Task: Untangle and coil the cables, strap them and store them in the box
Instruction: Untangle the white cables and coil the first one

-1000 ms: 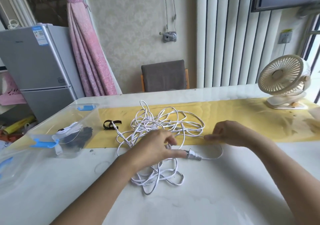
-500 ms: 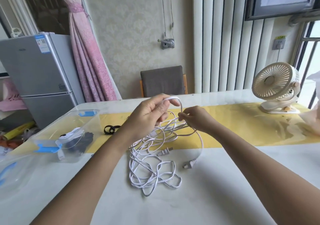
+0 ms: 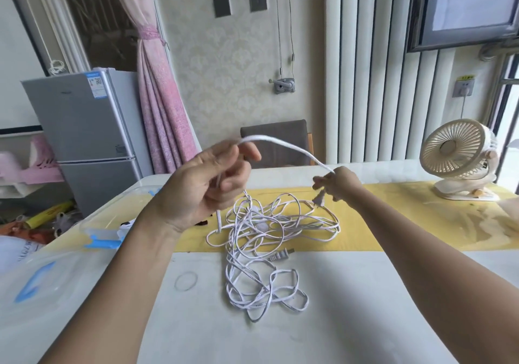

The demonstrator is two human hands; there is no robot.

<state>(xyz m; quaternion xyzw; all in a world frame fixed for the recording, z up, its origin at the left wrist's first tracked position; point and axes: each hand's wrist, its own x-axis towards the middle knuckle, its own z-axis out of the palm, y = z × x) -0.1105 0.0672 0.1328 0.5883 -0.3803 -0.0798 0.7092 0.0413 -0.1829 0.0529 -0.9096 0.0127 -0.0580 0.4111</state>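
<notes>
Head view: left hand [image 3: 207, 186] and right hand [image 3: 342, 182] pinch the cable [image 3: 283, 142], stretched sideways between them.

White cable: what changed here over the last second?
Both hands rose off the table: the left hand and right hand now hold a stretch of white cable pulled apart between them, one plug lifted at the right hand. The tangle, the box and the fan stayed put.

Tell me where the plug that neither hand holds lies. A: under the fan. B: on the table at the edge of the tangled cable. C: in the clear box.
B: the plug lies on the table, at the edge of the tangled cable.
</notes>
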